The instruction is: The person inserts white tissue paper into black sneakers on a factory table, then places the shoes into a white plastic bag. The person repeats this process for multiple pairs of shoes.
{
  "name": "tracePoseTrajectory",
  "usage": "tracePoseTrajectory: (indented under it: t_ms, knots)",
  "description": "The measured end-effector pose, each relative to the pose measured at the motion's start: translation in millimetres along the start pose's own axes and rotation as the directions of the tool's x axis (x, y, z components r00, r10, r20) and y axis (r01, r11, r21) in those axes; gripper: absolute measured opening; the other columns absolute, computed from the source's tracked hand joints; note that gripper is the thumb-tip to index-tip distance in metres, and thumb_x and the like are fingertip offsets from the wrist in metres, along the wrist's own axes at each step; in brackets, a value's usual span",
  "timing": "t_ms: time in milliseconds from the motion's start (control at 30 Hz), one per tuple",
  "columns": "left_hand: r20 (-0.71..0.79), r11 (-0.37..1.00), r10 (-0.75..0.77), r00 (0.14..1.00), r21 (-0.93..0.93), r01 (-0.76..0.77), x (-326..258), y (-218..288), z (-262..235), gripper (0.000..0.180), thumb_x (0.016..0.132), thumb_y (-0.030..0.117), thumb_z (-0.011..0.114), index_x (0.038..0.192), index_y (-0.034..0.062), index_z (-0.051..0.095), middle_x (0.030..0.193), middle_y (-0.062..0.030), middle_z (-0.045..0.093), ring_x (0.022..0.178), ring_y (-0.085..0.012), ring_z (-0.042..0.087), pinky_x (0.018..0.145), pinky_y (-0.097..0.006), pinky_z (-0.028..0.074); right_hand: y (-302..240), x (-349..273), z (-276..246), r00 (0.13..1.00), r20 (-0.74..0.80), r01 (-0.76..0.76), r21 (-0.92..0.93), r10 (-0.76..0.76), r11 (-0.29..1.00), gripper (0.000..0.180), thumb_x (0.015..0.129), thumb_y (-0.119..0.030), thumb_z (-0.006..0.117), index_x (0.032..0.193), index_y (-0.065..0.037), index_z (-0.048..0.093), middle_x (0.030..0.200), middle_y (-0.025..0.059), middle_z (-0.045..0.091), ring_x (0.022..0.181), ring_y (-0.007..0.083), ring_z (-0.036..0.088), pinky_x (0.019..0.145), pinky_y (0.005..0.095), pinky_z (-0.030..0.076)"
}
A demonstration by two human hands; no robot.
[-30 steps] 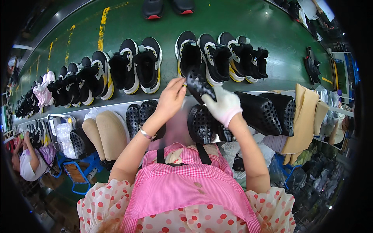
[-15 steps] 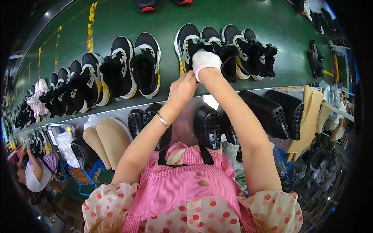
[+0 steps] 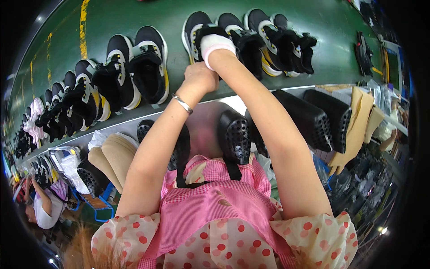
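Note:
My right hand (image 3: 217,46), wrapped in a white covering with a pink cuff, is at the opening of a black sneaker (image 3: 197,24) with white and yellow trim. Its fingers are hidden by the covering and the shoe. My left hand (image 3: 201,76) is closed just below the right wrist, at the sneaker's heel end; what its fingers grip, if anything, is out of sight. Close on the right stands another black sneaker (image 3: 247,45), and beyond it are more of the same kind, such as this sneaker (image 3: 264,33).
More sneakers (image 3: 149,67) line the green table (image 3: 174,49) to the left. Along its near edge are black perforated forms (image 3: 234,136), beige leg-shaped forms (image 3: 117,157) and beige gloves (image 3: 351,130). One black shoe (image 3: 363,54) lies far right. Another person (image 3: 45,210) is at lower left.
The view has shifted, so the table and shoes sit higher and further left. Both hands stay at the same sneaker; the left has turned, its back now more toward me.

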State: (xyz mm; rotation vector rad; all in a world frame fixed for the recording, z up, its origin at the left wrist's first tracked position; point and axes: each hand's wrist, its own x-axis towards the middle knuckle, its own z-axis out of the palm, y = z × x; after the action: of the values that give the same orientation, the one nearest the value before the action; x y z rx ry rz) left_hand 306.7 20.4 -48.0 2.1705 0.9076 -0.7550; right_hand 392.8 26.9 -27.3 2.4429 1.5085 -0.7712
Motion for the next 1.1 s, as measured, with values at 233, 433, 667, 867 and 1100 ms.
tracePoseTrajectory:
  t_ms: [233,433,667,867,1100]
  knots:
    - [-0.237,0.99,0.028,0.971,0.14,0.005,-6.3,-11.1,33.9,0.051,0.085,0.055,0.059,0.101,0.0083,0.071,0.099,-0.0154,0.07,0.097,-0.032,0.067,0.081,-0.04,0.054,16.8,-34.9,-3.2,0.976,0.181,0.073,0.247,-0.12,0.966,0.04,0.089,-0.034,0.053,0.11,-0.004,0.067,0.108,0.0202,0.066,0.099,0.0379,0.063,0.085,0.0402,0.052]
    - [-0.418,0.988,0.036,0.908,0.151,0.03,-40.7,-19.8,16.7,0.043,0.083,0.041,0.068,0.111,0.0082,0.068,0.107,-0.0134,0.069,0.101,-0.0324,0.064,0.083,-0.043,0.052,119.7,-196.6,3.3,0.878,-0.431,0.412,0.456,-0.21,0.789,0.033,0.09,-0.028,0.054,0.111,-0.005,0.065,0.103,0.0177,0.067,0.097,0.0366,0.062,0.085,0.0425,0.049]
    - [-0.689,0.982,0.182,0.702,0.161,-0.096,-90.3,-31.8,40.5,0.041,0.084,0.022,0.068,0.123,0.0127,0.061,0.119,-0.0089,0.06,0.106,-0.0301,0.06,0.087,-0.039,0.05,177.5,-306.7,78.9,0.951,-0.296,0.203,0.369,-0.093,0.907,0.043,0.08,-0.031,0.067,0.115,-0.006,0.062,0.105,0.0162,0.064,0.096,0.0348,0.06,0.087,0.0405,0.049]
    - [-0.726,0.93,0.342,0.597,0.168,-0.328,-130.2,0.9,54.0,0.033,0.086,0.012,0.065,0.119,0.0085,0.065,0.119,-0.0139,0.059,0.11,-0.0322,0.057,0.094,-0.038,0.046,175.3,-308.8,111.0,0.973,-0.231,0.079,0.254,-0.019,0.964,0.058,0.065,-0.03,0.08,0.113,-0.006,0.058,0.113,0.0146,0.058,0.102,0.0331,0.058,0.089,0.042,0.048]
    - [-0.599,0.908,0.383,0.703,0.102,-0.407,-138.5,31.8,76.3,0.026,0.09,0.008,0.062,0.115,0.0056,0.066,0.114,-0.0118,0.062,0.102,-0.0259,0.061,0.078,-0.032,0.051,189.4,-306.0,108.8,0.972,-0.221,0.116,0.151,-0.081,0.982,0.056,0.065,-0.044,0.079,0.104,-0.006,0.064,0.106,0.0118,0.061,0.101,0.0269,0.059,0.086,0.0377,0.049]
